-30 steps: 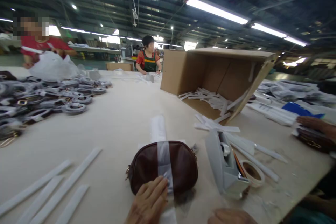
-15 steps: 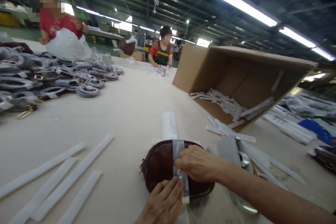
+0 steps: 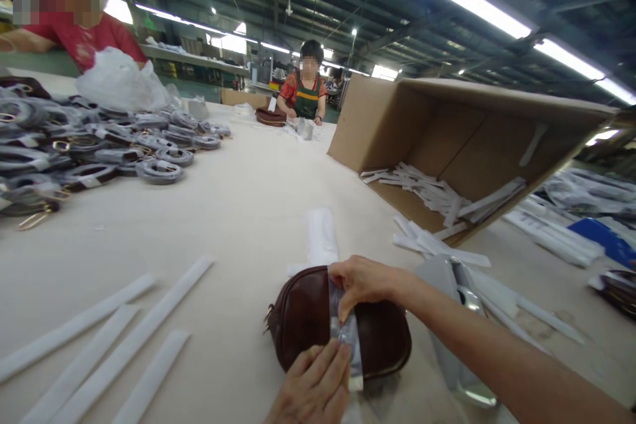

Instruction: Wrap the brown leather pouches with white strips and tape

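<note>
A dark brown leather pouch (image 3: 303, 318) lies on the table in front of me, with a grey-white strip (image 3: 348, 338) wrapped over its middle. My left hand (image 3: 311, 387) presses flat on the near end of the strip. My right hand (image 3: 365, 281) reaches in from the right and its fingertips press the strip against the top of the pouch. A white strip (image 3: 320, 235) sticks out on the table behind the pouch.
A cardboard box (image 3: 462, 146) on its side holds white strips at right. A grey tape dispenser (image 3: 454, 305) stands beside the pouch. Loose white strips (image 3: 129, 338) lie at left, wrapped coils (image 3: 99, 152) are piled far left. Two people work at the far end.
My right hand came in from the lower right and landed on the strip over the pouch, then slid towards its top edge. My left hand stayed on the strip's near end.
</note>
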A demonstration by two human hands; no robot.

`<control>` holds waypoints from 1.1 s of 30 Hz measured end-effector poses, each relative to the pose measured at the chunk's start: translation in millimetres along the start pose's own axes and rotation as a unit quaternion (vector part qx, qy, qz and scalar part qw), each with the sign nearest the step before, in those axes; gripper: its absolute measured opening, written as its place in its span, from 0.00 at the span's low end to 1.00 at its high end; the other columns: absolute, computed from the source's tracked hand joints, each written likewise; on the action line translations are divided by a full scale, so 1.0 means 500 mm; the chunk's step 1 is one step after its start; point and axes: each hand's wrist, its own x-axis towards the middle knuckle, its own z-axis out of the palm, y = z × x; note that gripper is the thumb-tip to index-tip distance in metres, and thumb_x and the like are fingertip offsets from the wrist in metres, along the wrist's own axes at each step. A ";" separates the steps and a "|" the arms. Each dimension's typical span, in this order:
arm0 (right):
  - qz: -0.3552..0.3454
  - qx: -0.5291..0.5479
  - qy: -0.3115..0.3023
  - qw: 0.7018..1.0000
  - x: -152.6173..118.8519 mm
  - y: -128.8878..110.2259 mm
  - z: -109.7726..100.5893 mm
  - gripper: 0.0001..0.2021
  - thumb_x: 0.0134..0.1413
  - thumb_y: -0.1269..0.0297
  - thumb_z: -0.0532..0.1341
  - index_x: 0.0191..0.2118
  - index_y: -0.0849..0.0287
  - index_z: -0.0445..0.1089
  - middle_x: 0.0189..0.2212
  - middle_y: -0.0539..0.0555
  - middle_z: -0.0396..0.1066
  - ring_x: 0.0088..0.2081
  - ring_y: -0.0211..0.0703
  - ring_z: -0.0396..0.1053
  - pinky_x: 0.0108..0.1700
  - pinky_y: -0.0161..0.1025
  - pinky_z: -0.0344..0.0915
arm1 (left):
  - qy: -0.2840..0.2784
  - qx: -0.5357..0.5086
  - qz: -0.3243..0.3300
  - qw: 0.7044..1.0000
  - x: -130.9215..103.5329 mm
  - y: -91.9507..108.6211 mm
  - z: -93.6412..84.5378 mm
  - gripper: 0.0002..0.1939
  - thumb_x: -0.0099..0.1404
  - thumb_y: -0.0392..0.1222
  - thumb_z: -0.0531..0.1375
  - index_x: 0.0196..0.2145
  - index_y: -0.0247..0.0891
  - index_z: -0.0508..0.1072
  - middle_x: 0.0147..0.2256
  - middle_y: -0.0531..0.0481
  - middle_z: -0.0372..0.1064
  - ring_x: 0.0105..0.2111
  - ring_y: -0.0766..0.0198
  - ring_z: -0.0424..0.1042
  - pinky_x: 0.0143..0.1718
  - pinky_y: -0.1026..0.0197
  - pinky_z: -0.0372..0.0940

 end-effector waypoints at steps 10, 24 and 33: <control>-0.091 0.021 0.317 0.944 -0.111 -0.025 0.107 0.10 0.60 0.75 0.50 0.38 0.61 0.68 0.36 0.56 0.68 0.40 0.45 0.63 0.43 0.40 0.60 | -0.029 -0.025 0.002 0.999 -0.006 0.000 -0.010 0.13 0.67 0.30 0.49 0.37 0.32 0.73 0.41 0.48 0.72 0.45 0.62 0.67 0.44 0.60 0.58; -0.137 -0.107 0.407 0.897 -0.184 -0.058 0.271 0.20 0.52 0.77 0.46 0.50 0.66 0.64 0.39 0.60 0.66 0.44 0.49 0.63 0.46 0.46 0.55 | -0.015 -0.043 -0.009 0.999 -0.016 0.001 -0.010 0.14 0.66 0.30 0.48 0.37 0.30 0.73 0.40 0.42 0.63 0.43 0.59 0.63 0.43 0.58 0.62; -0.112 -0.110 0.421 0.893 -0.190 -0.065 0.268 0.19 0.54 0.74 0.46 0.50 0.66 0.64 0.40 0.60 0.66 0.43 0.50 0.63 0.45 0.47 0.55 | -0.026 -0.048 0.003 0.999 -0.012 0.001 -0.018 0.13 0.65 0.31 0.49 0.39 0.30 0.72 0.39 0.44 0.65 0.42 0.60 0.64 0.44 0.57 0.64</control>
